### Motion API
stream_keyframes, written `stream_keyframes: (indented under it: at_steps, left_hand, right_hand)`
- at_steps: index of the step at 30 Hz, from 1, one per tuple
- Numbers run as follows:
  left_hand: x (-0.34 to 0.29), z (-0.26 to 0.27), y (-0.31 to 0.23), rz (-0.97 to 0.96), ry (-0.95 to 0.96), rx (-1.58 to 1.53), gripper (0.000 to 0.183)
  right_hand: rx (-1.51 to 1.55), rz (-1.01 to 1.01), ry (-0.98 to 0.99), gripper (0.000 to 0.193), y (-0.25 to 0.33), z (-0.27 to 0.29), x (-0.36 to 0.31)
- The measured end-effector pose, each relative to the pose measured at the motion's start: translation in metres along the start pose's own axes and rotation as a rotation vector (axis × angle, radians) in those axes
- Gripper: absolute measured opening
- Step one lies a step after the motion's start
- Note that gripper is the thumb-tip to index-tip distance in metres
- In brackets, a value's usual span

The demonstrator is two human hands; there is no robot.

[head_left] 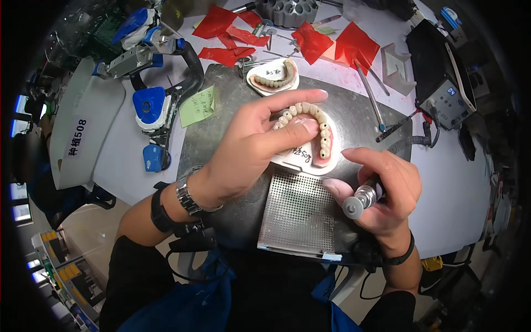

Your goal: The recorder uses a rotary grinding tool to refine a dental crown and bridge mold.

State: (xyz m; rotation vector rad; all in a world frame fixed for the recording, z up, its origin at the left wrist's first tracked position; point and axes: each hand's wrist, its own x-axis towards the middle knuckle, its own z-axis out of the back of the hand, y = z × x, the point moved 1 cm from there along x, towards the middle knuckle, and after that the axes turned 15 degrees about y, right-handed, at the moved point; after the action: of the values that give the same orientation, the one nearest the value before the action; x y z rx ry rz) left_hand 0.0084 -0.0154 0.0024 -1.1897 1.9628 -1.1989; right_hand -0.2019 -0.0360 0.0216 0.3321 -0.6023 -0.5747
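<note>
My left hand grips a dental model, its thumb pressed on the pink palate area and its index finger stretched along the far side. A curved bridge of cream-coloured teeth sits on the model, and several teeth have small dark holes. In my right hand is a rotary handpiece, wrapped by the fingers. A round grey disc at its tip points toward me, apart from the model. My right index fingertip is close to the model's right edge.
Below the model lies a perforated metal plate. A second dental model stands behind. Red sheets, a metal tool and a clear holder are farther back. An articulator stands left; a control box stands right.
</note>
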Motion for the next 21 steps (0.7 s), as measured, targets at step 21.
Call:
stream_keyframes:
  at_steps: [21]
  left_hand:
    - [-0.003,-0.018,0.004,-0.135,0.199,0.260,0.066]
  right_hand:
    - [0.016,0.068,-0.027,0.054,-0.009,0.003,-0.010]
